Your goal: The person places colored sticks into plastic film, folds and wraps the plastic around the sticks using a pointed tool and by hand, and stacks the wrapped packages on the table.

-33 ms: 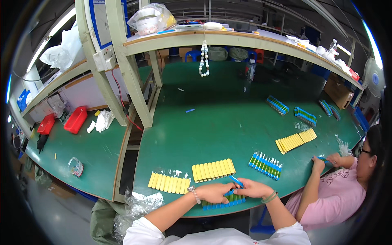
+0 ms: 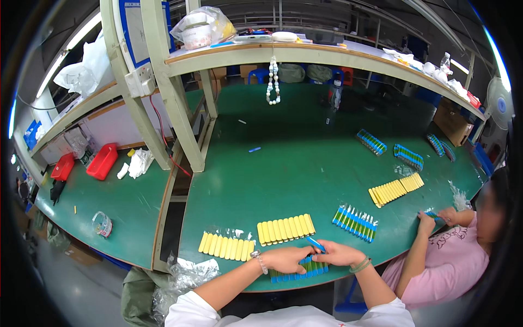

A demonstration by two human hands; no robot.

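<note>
right hand (image 2: 339,254) closed on one slim blue stick (image 2: 315,244) above the near edge of the green table (image 2: 245,185); left hand (image 2: 287,258) alongside, bent over a blue-and-green row (image 2: 313,269), its fingertips partly hidden, so its grip cannot be told. the pinch presumably leaves the stick's far end free; side-by-side placing probably keeps pieces aligned and within reach. counted nearby: two yellow rows (image 2: 286,229), one further blue-and-green bundle (image 2: 355,223) rightward.

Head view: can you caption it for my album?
Right hand holding a blue stick, left hand close beside, over the green table.
</note>
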